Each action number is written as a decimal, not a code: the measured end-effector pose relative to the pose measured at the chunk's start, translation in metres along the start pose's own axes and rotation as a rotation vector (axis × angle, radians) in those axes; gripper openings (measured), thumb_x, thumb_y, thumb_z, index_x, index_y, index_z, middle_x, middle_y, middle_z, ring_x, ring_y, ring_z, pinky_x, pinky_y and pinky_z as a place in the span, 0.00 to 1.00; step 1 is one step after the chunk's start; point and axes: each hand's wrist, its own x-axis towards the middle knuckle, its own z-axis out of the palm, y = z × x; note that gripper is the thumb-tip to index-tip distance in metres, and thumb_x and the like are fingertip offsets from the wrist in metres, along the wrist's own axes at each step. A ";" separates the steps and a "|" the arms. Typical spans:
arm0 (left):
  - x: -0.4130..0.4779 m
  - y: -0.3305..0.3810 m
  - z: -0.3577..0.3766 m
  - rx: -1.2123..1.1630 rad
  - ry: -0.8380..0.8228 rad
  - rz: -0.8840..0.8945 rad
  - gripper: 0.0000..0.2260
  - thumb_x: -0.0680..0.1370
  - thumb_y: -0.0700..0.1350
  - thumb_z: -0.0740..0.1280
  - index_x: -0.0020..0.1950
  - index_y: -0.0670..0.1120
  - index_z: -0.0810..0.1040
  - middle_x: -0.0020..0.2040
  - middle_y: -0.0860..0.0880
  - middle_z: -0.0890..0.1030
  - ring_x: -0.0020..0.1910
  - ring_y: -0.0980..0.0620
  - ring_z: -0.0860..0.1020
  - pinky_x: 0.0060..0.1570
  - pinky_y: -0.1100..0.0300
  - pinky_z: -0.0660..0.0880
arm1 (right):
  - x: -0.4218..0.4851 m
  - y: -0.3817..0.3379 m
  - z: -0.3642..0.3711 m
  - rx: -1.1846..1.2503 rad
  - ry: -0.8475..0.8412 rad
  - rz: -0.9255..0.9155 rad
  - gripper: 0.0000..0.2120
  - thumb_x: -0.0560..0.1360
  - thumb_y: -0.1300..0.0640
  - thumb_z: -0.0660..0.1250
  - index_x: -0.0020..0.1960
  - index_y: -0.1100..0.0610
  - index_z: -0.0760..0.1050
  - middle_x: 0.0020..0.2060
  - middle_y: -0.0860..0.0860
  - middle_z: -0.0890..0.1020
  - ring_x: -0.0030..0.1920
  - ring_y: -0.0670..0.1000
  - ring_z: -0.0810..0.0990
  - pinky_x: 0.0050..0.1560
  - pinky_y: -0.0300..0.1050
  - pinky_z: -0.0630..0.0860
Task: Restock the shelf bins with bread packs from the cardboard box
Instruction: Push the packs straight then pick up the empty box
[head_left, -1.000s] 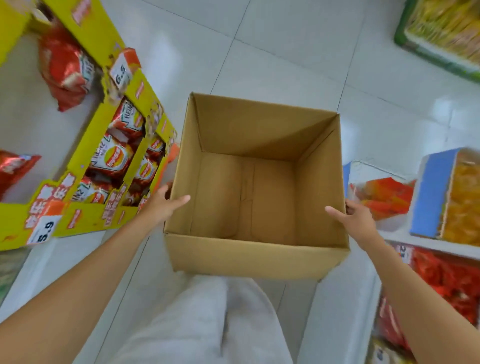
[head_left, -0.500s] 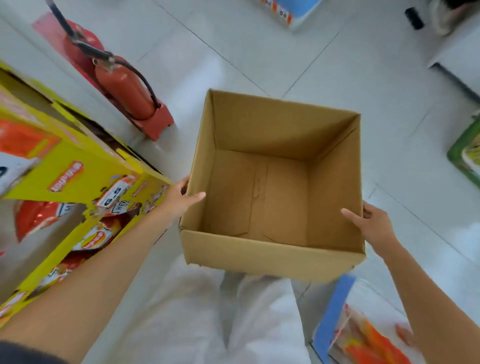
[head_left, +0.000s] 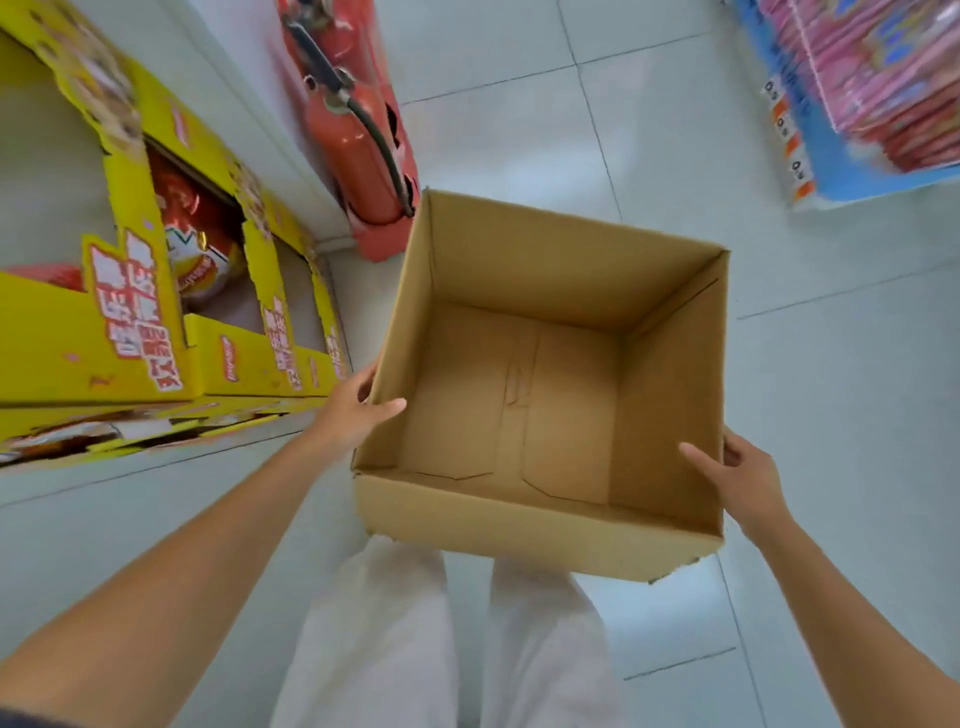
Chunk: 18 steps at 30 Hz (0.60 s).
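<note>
- One cardboard box (head_left: 540, 530), held above the tiled floor (head_left: 519, 114), top open, bottom flaps showing.
- Two hands: the left hand (head_left: 353, 410) grips the box's left wall and the right hand (head_left: 737, 478) its right wall. Thumbs lie inside the rim; fingers are hidden outside.
- One red fire extinguisher (head_left: 353, 145) stands past the box's far left corner.
- Yellow shelf bins (head_left: 130, 353) on the left are blurred, so I cannot count them. One red pack (head_left: 197, 249) is visible.
- Blue display (head_left: 831, 156) at the top right, cut off.

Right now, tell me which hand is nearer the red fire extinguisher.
Left. The left hand grips the cardboard box at its left wall, the side facing the fire extinguisher; the right hand grips the opposite wall, across the box from it.
</note>
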 end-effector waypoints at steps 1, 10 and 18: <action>0.004 -0.006 0.002 -0.026 0.029 -0.028 0.29 0.77 0.38 0.71 0.76 0.47 0.66 0.67 0.53 0.75 0.65 0.55 0.73 0.64 0.61 0.67 | 0.019 -0.005 0.002 -0.029 -0.026 -0.014 0.10 0.72 0.48 0.75 0.51 0.39 0.79 0.46 0.40 0.85 0.49 0.46 0.83 0.56 0.50 0.80; 0.077 -0.090 0.003 -0.151 0.228 -0.193 0.29 0.76 0.44 0.72 0.76 0.50 0.67 0.64 0.50 0.78 0.64 0.48 0.75 0.64 0.52 0.72 | 0.176 -0.012 0.087 -0.204 -0.195 -0.173 0.12 0.72 0.46 0.74 0.54 0.39 0.76 0.45 0.40 0.83 0.47 0.47 0.82 0.55 0.52 0.80; 0.164 -0.165 0.004 -0.098 0.326 -0.152 0.28 0.77 0.45 0.72 0.75 0.48 0.68 0.65 0.48 0.78 0.63 0.46 0.76 0.63 0.50 0.74 | 0.258 0.008 0.165 -0.258 -0.136 -0.332 0.09 0.73 0.46 0.72 0.52 0.44 0.76 0.41 0.39 0.82 0.43 0.43 0.81 0.43 0.37 0.75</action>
